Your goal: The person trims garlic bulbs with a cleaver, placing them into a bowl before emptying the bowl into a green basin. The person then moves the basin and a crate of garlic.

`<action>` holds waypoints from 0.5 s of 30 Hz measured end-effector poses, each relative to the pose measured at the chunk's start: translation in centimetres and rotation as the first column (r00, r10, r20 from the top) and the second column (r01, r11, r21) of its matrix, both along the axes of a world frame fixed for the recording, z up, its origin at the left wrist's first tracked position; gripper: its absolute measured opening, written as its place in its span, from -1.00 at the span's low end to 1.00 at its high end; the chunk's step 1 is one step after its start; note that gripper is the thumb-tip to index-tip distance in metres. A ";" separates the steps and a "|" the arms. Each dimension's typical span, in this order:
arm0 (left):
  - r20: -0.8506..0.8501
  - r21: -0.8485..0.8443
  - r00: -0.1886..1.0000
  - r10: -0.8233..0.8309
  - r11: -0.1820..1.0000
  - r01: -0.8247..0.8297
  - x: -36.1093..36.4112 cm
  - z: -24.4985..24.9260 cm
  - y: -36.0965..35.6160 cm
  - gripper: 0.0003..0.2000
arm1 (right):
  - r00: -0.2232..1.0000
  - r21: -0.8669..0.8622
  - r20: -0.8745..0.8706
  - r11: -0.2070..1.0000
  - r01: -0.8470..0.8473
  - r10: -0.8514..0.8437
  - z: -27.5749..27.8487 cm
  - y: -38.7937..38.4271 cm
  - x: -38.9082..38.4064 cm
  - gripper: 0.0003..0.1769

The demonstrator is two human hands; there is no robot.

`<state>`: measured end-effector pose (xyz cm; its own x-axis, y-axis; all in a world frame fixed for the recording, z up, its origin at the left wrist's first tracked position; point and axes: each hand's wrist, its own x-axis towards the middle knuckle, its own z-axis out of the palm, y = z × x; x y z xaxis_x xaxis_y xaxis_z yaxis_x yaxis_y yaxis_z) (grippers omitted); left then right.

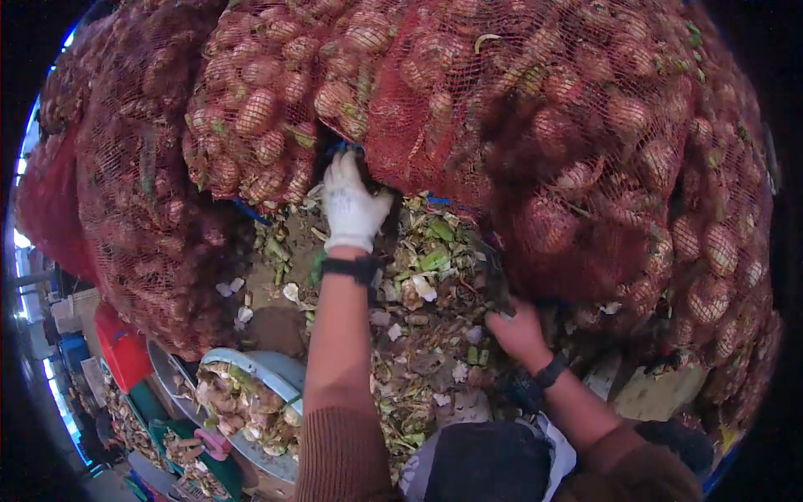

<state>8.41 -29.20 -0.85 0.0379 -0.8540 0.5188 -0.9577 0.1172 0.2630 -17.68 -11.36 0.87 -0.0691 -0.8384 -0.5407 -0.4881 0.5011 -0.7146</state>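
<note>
Red mesh sacks point(259, 113) full of garlic bulbs stand in a row across the top. My left hand point(351, 205), in a white glove, reaches up to the lower edge of the sacks; its fingertips go into the dark gap between two of them. My right hand point(516, 330) is bare and low at the right, below a large mesh sack point(577, 167). Its fingers are curled near a dark, narrow thing that I cannot make out. Garlic trimmings point(427, 259) cover the ground between my arms.
At the lower left, a light blue basin point(276, 368) holds garlic bulbs. Beside it are a red container point(121, 347) and a green crate point(146, 410). More mesh sacks point(719, 251) stand along the right edge.
</note>
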 end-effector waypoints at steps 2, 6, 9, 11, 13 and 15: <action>0.040 0.241 0.998 0.052 0.969 -0.060 0.3 1.1 -1.1 -0.38 | 0.999 0.007 -0.001 0.999 -0.050 0.050 -0.9 0.1 0.0 -0.53; 0.293 0.629 0.949 0.118 0.723 -0.285 0.2 3.5 -0.6 -0.44 | 0.996 0.019 0.052 0.997 -0.071 0.070 0.5 -0.7 0.5 -0.54; 0.400 0.711 0.914 0.067 0.607 -0.355 2.8 3.8 2.9 -0.64 | 0.991 -0.173 -0.003 0.976 -0.130 0.132 0.8 -0.6 0.2 -0.55; 0.141 0.829 0.945 0.296 0.487 -0.276 4.4 6.6 7.7 -0.62 | 0.988 -0.041 0.007 0.988 -0.151 0.152 3.6 -1.8 0.8 -0.64; -0.331 0.869 0.721 0.609 0.495 -0.020 5.5 7.8 13.4 -0.64 | 0.969 -0.093 -0.061 0.966 -0.243 0.238 3.5 -1.4 1.8 -0.69; -0.385 0.816 0.680 0.624 0.574 -0.064 3.1 9.3 18.3 -0.71 | 0.936 -0.134 -0.135 0.930 -0.343 0.326 3.9 -0.9 3.5 -0.73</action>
<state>11.49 -10.86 8.43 0.4591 -0.7418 -0.4888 -0.4668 -0.6696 0.5777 -14.20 -12.24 4.72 0.1790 -0.8948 -0.4089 -0.6868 0.1839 -0.7031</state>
